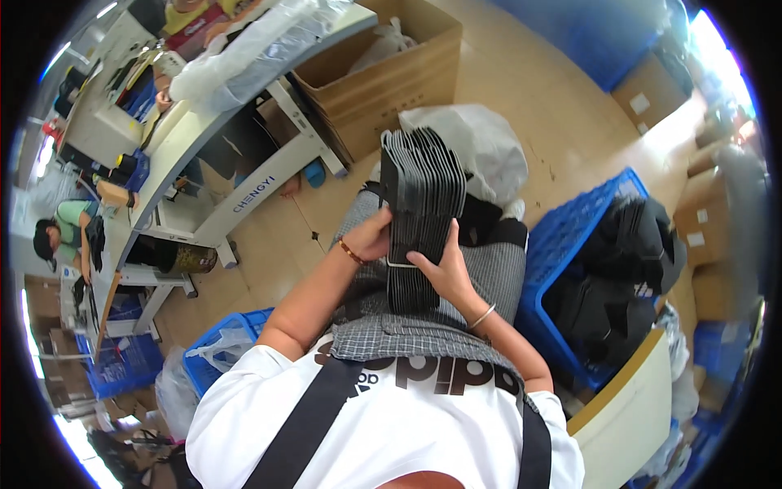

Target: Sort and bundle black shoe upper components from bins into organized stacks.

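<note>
A thick stack of flat black pieces with rounded ends (419, 183) rests upright over my lap. A thin light band runs around its lower part. My left hand (371, 235) grips the stack's left side, and a beaded bracelet circles that wrist. On the opposite side, my right hand (444, 267) is closed on the stack, its thumb lying across the front near the band. The far ends of the pieces fan slightly apart. Patterned grey cloth (489, 273) covers my legs beneath. What exactly the pieces are, I cannot tell.
To my right stands a blue plastic crate (535, 273) holding more black pieces (607, 314). A white sack (493, 151) and a large cardboard box (436, 73) are ahead. At left are a white work table (195, 130), a blue basket (199, 367) and other people seated.
</note>
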The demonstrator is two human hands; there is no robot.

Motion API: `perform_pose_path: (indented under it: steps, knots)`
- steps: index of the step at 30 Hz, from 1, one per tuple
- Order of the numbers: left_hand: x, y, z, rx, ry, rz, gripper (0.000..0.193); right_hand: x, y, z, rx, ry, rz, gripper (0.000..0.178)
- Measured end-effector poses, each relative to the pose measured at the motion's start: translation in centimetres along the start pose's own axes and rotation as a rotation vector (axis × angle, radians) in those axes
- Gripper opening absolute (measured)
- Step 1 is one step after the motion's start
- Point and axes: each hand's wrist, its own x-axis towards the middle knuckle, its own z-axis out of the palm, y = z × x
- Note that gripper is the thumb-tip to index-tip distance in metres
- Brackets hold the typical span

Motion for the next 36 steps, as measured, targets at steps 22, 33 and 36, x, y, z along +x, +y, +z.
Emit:
perform_pose_path:
  steps: [22,33,36]
  knots:
    - [0.6,2.2,8.8,0.392,-0.111,-0.129,0.096,-0.1,-13.6,-7.9,-1.038,0.100,-0.837,0.089]
    - [0.9,1.9,7.3,0.310,-0.265,-0.164,0.108,0.2,-12.4,-7.6,-1.074,0.032,-0.861,0.079]
    - [1.2,1.8,8.1,0.389,-0.212,-0.129,0.108,-0.4,-13.0,-8.4,-1.025,0.063,-0.838,0.083]
